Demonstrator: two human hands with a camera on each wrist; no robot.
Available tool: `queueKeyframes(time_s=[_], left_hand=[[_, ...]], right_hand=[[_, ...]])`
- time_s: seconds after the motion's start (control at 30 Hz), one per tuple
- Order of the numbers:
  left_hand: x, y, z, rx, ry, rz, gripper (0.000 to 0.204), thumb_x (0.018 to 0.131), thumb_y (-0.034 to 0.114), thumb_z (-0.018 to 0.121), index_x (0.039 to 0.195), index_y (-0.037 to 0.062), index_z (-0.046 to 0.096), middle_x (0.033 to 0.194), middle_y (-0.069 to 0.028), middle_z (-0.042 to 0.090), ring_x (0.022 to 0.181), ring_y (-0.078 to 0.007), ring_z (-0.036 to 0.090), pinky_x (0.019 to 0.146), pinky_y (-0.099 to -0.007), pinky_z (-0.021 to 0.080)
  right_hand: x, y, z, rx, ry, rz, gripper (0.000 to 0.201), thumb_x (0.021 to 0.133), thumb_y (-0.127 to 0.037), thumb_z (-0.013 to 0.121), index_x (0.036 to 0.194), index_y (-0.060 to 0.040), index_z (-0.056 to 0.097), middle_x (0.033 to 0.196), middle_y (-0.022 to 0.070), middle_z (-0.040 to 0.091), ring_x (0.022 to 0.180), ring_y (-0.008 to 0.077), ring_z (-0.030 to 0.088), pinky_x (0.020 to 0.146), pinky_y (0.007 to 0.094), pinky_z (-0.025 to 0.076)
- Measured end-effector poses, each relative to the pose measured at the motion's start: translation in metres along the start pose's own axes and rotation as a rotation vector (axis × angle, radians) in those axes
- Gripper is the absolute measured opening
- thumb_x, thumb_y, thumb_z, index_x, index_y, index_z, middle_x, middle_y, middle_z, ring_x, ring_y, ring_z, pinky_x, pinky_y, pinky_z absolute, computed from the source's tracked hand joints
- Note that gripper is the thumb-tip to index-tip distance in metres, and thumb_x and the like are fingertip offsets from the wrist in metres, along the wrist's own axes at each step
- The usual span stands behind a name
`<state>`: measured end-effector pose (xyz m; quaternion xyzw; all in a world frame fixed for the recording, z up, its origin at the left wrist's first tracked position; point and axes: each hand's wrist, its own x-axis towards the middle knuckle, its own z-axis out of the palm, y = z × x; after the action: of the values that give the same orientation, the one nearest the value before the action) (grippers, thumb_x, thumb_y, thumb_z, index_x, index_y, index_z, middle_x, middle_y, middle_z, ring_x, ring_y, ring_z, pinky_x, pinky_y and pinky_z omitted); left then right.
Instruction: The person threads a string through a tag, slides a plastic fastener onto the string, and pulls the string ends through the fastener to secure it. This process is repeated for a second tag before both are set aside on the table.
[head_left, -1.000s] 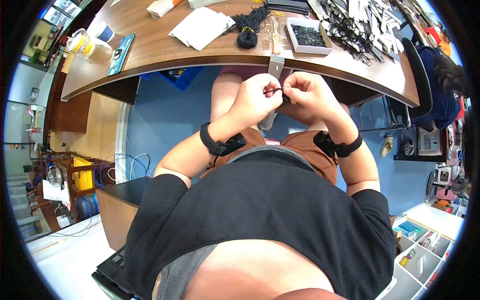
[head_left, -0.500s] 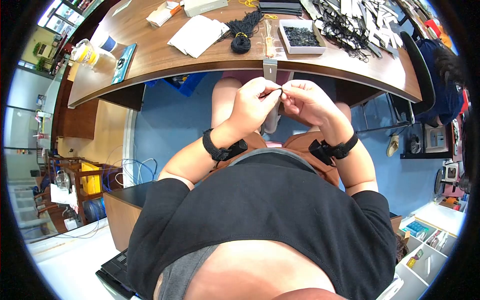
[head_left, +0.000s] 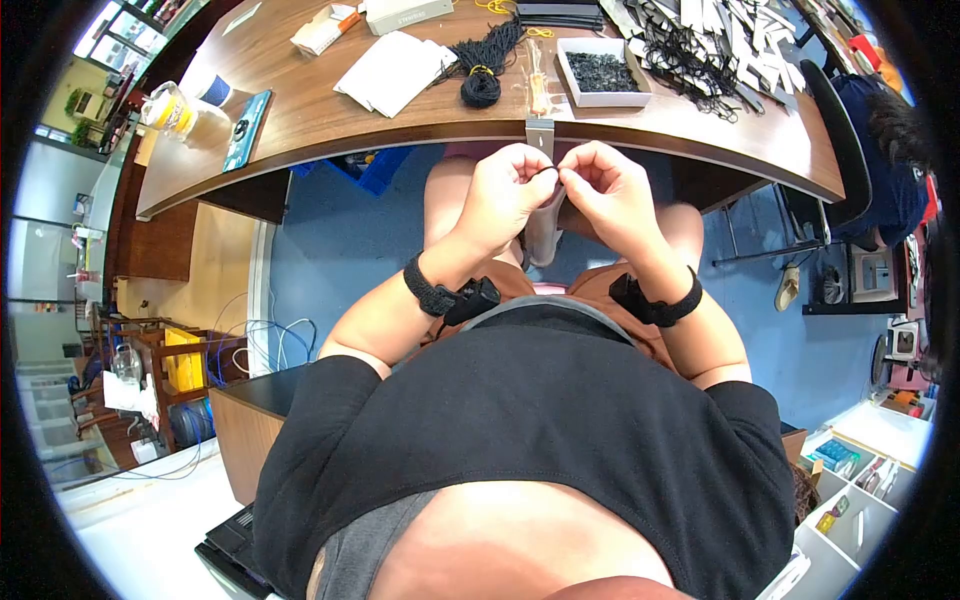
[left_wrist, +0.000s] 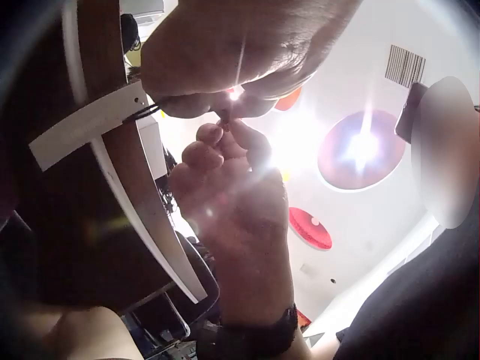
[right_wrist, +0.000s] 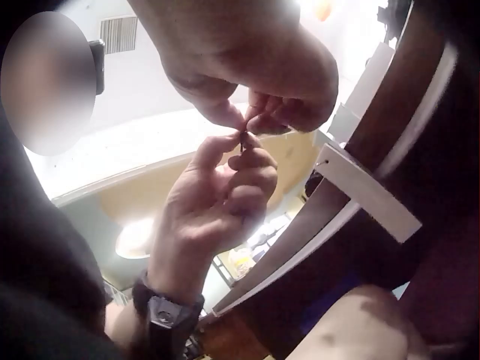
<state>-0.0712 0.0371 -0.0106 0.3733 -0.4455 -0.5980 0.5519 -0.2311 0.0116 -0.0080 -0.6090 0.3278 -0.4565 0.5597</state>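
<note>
Both hands meet in front of my chest, just below the desk edge (head_left: 420, 125). My left hand (head_left: 540, 180) and right hand (head_left: 568, 180) pinch a thin black cord (head_left: 550, 171) between thumbs and fingertips, almost touching each other. A white paper tag (head_left: 541, 215) hangs from the cord, under the hands. In the left wrist view the left hand (left_wrist: 225, 109) is on top, the right hand's fingertips (left_wrist: 214, 139) meet it at the cord (left_wrist: 223, 116), and the tag (left_wrist: 86, 124) sticks out to the left. The right wrist view shows the same pinch on the cord (right_wrist: 244, 140), with the tag (right_wrist: 360, 187) beside it.
On the desk lie a white tray of black pieces (head_left: 574, 72), a coiled bundle of black cords (head_left: 482, 85), white sheets (head_left: 392, 68), a heap of tags and cords (head_left: 720, 50), a blue booklet (head_left: 245, 115) and a cup (head_left: 170, 108). Another person (head_left: 890, 150) sits at the right.
Both hands keep their pinch on the cord. They have lifted slightly toward the desk edge and the fingertips have drawn closer together.
</note>
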Motion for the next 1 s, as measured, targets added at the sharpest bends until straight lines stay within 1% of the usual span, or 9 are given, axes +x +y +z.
queueKeyframes(time_s=[0.17, 0.27, 0.37, 0.47, 0.57, 0.67, 0.77, 0.87, 1.0], left_hand=[[-0.001, 0.002, -0.003, -0.068, -0.002, -0.015, 0.009, 0.083, 0.003, 0.062, 0.09, -0.0003, 0.058, 0.078, -0.0023, 0.059, 0.064, -0.0051, 0.053, 0.057, -0.0181, 0.044], [0.0, 0.003, -0.006, -0.133, -0.059, -0.097, 0.007, 0.085, 0.007, 0.06, 0.089, 0.0016, 0.058, 0.07, 0.0008, 0.055, 0.052, -0.0027, 0.044, 0.046, -0.0154, 0.035], [0.007, 0.003, -0.015, -0.499, -0.19, -0.348, 0.008, 0.087, 0.011, 0.058, 0.087, 0.0034, 0.058, 0.063, 0.0044, 0.047, 0.045, -0.0014, 0.032, 0.04, -0.0151, 0.026], [0.007, 0.007, -0.017, -0.582, -0.24, -0.359, 0.01, 0.089, 0.014, 0.056, 0.086, 0.0043, 0.058, 0.06, 0.0065, 0.041, 0.045, -0.001, 0.029, 0.04, -0.0152, 0.023], [0.007, 0.008, -0.02, -0.564, -0.226, -0.333, 0.009, 0.089, 0.012, 0.056, 0.086, 0.004, 0.058, 0.061, 0.0064, 0.042, 0.046, -0.0007, 0.03, 0.04, -0.0153, 0.023], [0.004, 0.011, -0.019, -0.523, -0.189, -0.294, 0.008, 0.089, 0.011, 0.056, 0.088, 0.003, 0.059, 0.062, 0.006, 0.044, 0.047, -0.0005, 0.031, 0.04, -0.0155, 0.024], [0.002, 0.012, -0.018, -0.442, -0.135, -0.251, 0.009, 0.089, 0.009, 0.057, 0.091, 0.0014, 0.061, 0.066, 0.0045, 0.049, 0.049, -0.001, 0.036, 0.041, -0.0153, 0.026], [0.0, 0.015, -0.012, -0.32, -0.049, -0.189, 0.011, 0.087, 0.01, 0.061, 0.094, 0.0019, 0.061, 0.069, 0.002, 0.054, 0.05, -0.0018, 0.038, 0.043, -0.0149, 0.027], [-0.003, 0.015, -0.01, -0.134, 0.008, -0.104, 0.014, 0.085, 0.008, 0.063, 0.095, -0.0009, 0.063, 0.075, -0.0015, 0.06, 0.054, -0.0025, 0.044, 0.045, -0.0155, 0.032]], right_hand=[[0.004, -0.004, 0.002, -0.052, -0.014, 0.003, 0.008, 0.082, -0.005, 0.062, 0.089, -0.0019, 0.058, 0.075, -0.0026, 0.057, 0.066, 0.002, 0.052, 0.06, 0.0177, 0.045], [0.007, -0.005, 0.002, -0.016, -0.045, 0.088, 0.007, 0.082, -0.004, 0.061, 0.087, -0.0019, 0.058, 0.074, -0.0022, 0.057, 0.066, 0.0021, 0.052, 0.059, 0.018, 0.045], [0.007, 0.002, 0.01, -0.089, 0.037, 0.0, 0.004, 0.083, -0.002, 0.06, 0.085, -0.0014, 0.057, 0.075, -0.0019, 0.057, 0.066, 0.0027, 0.053, 0.06, 0.0183, 0.046], [0.003, -0.004, 0.022, -0.003, 0.154, -0.136, 0.004, 0.084, -0.001, 0.06, 0.087, -0.0009, 0.059, 0.076, -0.0008, 0.059, 0.066, 0.0034, 0.055, 0.06, 0.018, 0.046], [0.0, 0.0, 0.017, -0.25, 0.143, -0.243, 0.008, 0.084, -0.001, 0.06, 0.092, -0.0003, 0.062, 0.078, 0.0008, 0.061, 0.067, 0.004, 0.056, 0.06, 0.018, 0.046], [-0.003, -0.003, 0.02, -0.117, 0.142, -0.212, 0.012, 0.083, -0.002, 0.063, 0.095, -0.0006, 0.063, 0.08, 0.0025, 0.063, 0.068, 0.0048, 0.058, 0.06, 0.0184, 0.047], [-0.003, -0.001, 0.018, -0.133, 0.125, -0.194, 0.013, 0.081, -0.002, 0.065, 0.095, -0.0013, 0.064, 0.079, 0.003, 0.064, 0.067, 0.0055, 0.058, 0.06, 0.0189, 0.047], [0.0, -0.006, 0.018, -0.349, 0.168, -0.326, 0.012, 0.079, -0.002, 0.066, 0.091, -0.0021, 0.064, 0.076, 0.0031, 0.063, 0.065, 0.006, 0.058, 0.058, 0.0193, 0.047], [0.0, -0.015, 0.014, -0.529, 0.212, -0.357, 0.008, 0.077, -0.002, 0.067, 0.085, -0.0021, 0.063, 0.074, 0.0029, 0.062, 0.061, 0.0062, 0.057, 0.056, 0.0198, 0.047]])
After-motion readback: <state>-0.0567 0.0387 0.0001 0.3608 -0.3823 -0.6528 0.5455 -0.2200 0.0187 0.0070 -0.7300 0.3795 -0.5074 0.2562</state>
